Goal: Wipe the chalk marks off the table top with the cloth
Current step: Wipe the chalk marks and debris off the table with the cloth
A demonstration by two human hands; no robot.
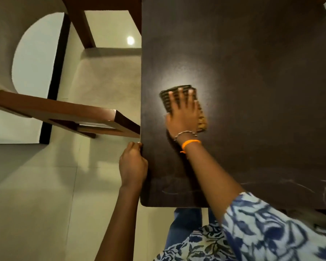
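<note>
A dark brown table top [252, 72] fills the right of the head view. My right hand [183, 113] lies flat, fingers spread, pressing a folded brown-and-tan striped cloth [202, 119] onto the table near its left edge. Faint white chalk marks [324, 189] show near the front right of the table, and a thin curved chalk line [169, 192] sits by the front left corner. My left hand [133, 164] grips the table's left edge, fingers curled over it.
A wooden chair [68, 113] stands to the left of the table, its top rail close to the table edge. Another chair's legs [83, 25] stand at the far left. Pale floor tiles [45, 204] lie below.
</note>
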